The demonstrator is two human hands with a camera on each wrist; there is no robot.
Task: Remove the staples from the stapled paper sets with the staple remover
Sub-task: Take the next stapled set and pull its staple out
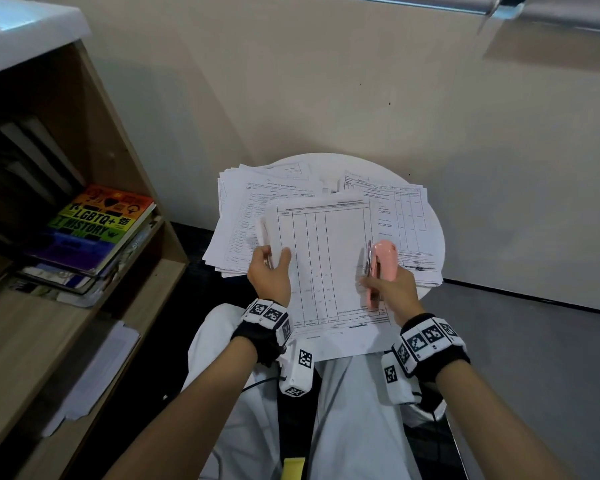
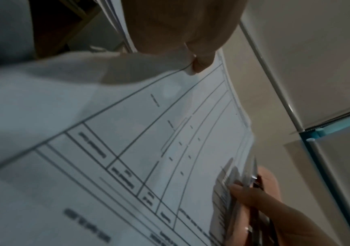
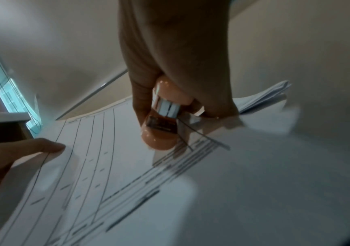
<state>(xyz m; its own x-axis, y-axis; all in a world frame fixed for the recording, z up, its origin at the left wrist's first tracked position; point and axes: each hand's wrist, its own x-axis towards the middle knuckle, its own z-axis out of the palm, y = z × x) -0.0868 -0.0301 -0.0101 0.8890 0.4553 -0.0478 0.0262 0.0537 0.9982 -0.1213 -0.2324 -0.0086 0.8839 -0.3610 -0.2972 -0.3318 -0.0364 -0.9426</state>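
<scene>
A white paper set [image 1: 326,258] printed with a ruled table is held up over my lap, in front of the round table. My left hand [image 1: 271,268] pinches its left edge, thumb on top, which the left wrist view [image 2: 199,63] also shows. My right hand [image 1: 390,284] grips a pink stapler-shaped staple remover [image 1: 380,265] at the set's right edge. In the right wrist view the remover [image 3: 161,133] shows its metal end against the sheet [image 3: 127,174]. No staple is visible in any view.
A small round white table [image 1: 329,161] ahead carries two loose stacks of printed papers [image 1: 243,209] [image 1: 402,216]. A wooden bookshelf [image 1: 94,140] with stacked books [image 1: 97,223] stands to the left. A beige wall lies behind, grey floor at right.
</scene>
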